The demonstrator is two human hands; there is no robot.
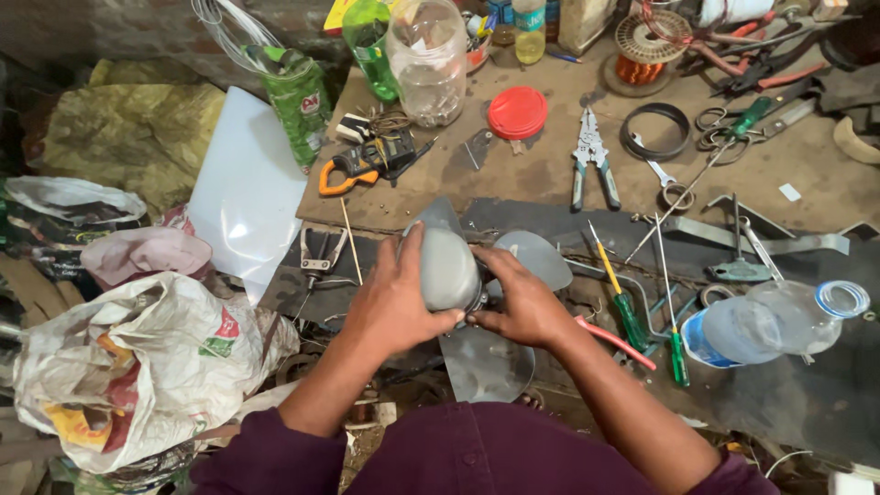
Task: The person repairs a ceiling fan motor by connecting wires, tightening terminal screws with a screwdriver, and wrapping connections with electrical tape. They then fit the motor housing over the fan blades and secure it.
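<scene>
Sitting right at the middle of the cluttered surface (550, 179), a small fan motor (447, 268) is gripped from both sides. Its housing is a smooth, rounded, dull grey metal dome, and three thin, flat grey blades (486, 362) are fanned out around it, one pointing up, one to the right, one down toward the body. The left hand (396, 302) is wrapped over the dome's left side with the thumb curled underneath; the right hand (524, 302) is closed on its lower right edge, fingertips pinched at the hub. The hub itself is mostly covered by fingers, so what's being pinched can't be made out.

Close by, green-handled screwdrivers (631, 316) and a clear plastic bottle (779, 321) are laid to the right, with grey pliers (591, 156) and a red lid (517, 112) further back. A crinkled white plastic bag (137, 367) is slumped on the left, partly cut off.
</scene>
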